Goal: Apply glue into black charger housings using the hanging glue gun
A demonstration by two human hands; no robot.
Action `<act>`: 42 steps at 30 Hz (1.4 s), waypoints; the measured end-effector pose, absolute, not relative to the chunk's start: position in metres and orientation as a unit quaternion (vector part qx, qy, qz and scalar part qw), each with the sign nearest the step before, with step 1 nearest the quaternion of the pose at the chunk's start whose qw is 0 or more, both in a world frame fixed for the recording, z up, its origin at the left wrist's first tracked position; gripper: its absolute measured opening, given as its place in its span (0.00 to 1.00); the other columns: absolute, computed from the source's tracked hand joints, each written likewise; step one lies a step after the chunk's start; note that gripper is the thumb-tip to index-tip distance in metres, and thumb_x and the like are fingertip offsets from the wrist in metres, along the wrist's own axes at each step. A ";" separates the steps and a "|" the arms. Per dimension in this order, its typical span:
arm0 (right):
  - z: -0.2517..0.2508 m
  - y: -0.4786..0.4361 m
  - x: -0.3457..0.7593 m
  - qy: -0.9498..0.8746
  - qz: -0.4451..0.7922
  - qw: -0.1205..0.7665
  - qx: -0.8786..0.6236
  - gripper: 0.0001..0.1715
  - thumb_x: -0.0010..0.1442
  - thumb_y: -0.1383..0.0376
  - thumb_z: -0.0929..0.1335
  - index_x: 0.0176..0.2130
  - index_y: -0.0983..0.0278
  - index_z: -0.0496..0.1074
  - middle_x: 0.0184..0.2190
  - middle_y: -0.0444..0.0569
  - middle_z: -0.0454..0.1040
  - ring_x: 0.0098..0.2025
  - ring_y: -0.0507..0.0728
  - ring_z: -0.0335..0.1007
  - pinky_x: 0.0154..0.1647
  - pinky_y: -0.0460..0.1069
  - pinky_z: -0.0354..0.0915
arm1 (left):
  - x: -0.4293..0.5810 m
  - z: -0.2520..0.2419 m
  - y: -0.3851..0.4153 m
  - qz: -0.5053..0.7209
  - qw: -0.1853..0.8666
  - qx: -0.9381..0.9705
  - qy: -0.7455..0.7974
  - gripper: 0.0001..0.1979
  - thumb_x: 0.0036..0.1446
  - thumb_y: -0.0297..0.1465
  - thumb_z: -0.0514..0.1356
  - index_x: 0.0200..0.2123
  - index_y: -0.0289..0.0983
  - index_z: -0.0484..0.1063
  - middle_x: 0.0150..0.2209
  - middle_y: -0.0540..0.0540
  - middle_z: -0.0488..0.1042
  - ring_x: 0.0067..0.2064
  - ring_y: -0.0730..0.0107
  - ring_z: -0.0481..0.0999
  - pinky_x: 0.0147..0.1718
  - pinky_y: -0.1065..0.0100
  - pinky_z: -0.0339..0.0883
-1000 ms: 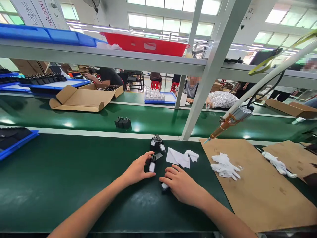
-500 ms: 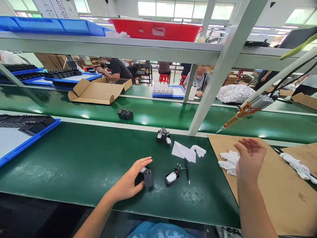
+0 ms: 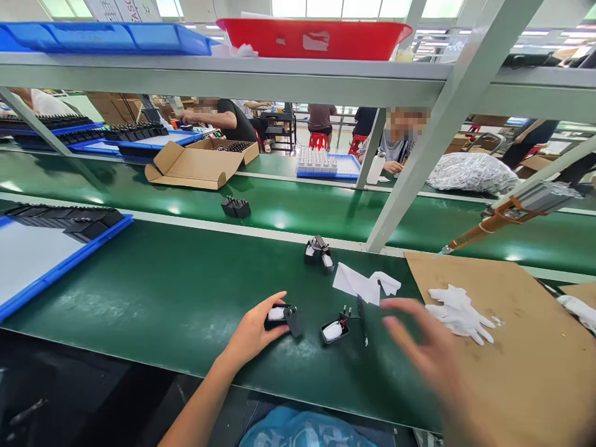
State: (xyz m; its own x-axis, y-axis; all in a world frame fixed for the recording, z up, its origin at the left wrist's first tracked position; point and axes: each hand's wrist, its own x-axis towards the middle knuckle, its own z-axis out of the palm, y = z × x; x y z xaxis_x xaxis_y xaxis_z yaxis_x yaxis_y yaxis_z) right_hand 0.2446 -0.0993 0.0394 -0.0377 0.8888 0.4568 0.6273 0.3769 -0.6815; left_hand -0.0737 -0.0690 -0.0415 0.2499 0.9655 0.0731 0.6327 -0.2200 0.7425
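My left hand (image 3: 254,329) has its thumb and fingers around a small black case (image 3: 275,315) with a white part inside. A black cover with pins (image 3: 293,321) leans at the right side of that case. My right hand (image 3: 421,341) is blurred, its fingers apart with nothing between them, above the bench's right part. Between the hands, a second open black case (image 3: 333,331) shows a white part, a red wire and a pronged cover. Just right of it lies a thin black tool (image 3: 362,323). Two more open cases (image 3: 319,254) stand farther back.
White paper (image 3: 356,284) lies behind the tool. White gloves (image 3: 460,312) rest on brown cardboard (image 3: 526,366) at the right. An orange-brown tool (image 3: 484,230) hangs above it. A blue tray (image 3: 69,267) of black cases is at the left. A slanted post (image 3: 419,161) rises behind the bench.
My right hand has come down and left from over the cardboard, off the gloves. At my left hand, the cover has shifted aside and more of the case's white part shows. The view has shifted slightly.
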 end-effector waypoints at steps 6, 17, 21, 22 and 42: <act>0.037 -0.083 0.155 -0.878 0.074 0.208 -0.424 0.28 0.58 0.50 0.68 0.52 0.63 0.66 0.45 0.57 0.75 0.43 0.64 0.71 0.41 0.57 0.65 | -0.067 -0.032 -0.084 0.303 0.200 0.753 0.548 0.14 0.57 0.39 0.60 0.46 0.44 0.69 0.43 0.47 0.76 0.45 0.61 0.76 0.45 0.61 0.70; 0.043 -0.015 0.136 -0.964 0.139 0.025 -0.226 0.16 0.59 0.75 0.61 0.46 0.65 0.66 0.42 0.52 0.71 0.33 0.54 0.70 0.29 0.47 0.60 | -0.064 -0.032 -0.084 0.305 0.301 0.721 0.545 0.19 0.51 0.38 0.65 0.45 0.43 0.65 0.41 0.50 0.75 0.42 0.63 0.77 0.40 0.65 0.70; 0.041 0.002 0.133 -0.954 0.216 0.003 -0.207 0.27 0.52 0.79 0.62 0.50 0.62 0.65 0.41 0.47 0.74 0.39 0.55 0.71 0.36 0.46 0.63 | -0.060 -0.046 -0.081 0.351 0.308 0.674 0.572 0.30 0.49 0.37 0.67 0.52 0.44 0.57 0.41 0.50 0.73 0.43 0.64 0.76 0.44 0.64 0.70; 0.041 0.003 0.134 -0.951 0.228 -0.008 -0.208 0.30 0.51 0.80 0.61 0.51 0.61 0.64 0.41 0.47 0.75 0.39 0.55 0.71 0.36 0.47 0.63 | -0.059 -0.048 -0.080 0.347 0.302 0.681 0.569 0.32 0.49 0.36 0.66 0.55 0.44 0.55 0.40 0.51 0.72 0.43 0.64 0.76 0.45 0.63 0.69; 0.018 -0.050 0.222 -0.808 0.343 0.188 -0.442 0.14 0.65 0.63 0.61 0.46 0.59 0.74 0.45 0.48 0.75 0.40 0.54 0.71 0.38 0.48 0.66 | -0.039 -0.023 -0.094 0.261 0.381 0.781 0.420 0.17 0.47 0.28 0.68 0.40 0.41 0.68 0.54 0.42 0.62 0.53 0.59 0.68 0.52 0.58 0.66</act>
State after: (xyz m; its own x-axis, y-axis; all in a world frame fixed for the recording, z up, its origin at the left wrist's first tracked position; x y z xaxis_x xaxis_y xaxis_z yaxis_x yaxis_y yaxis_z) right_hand 0.2215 -0.0502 0.0176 -0.5392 0.8422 0.0005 0.5847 0.3748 -0.7195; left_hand -0.0393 -0.0944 -0.0233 0.5111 0.8550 0.0879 0.4565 -0.3566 0.8151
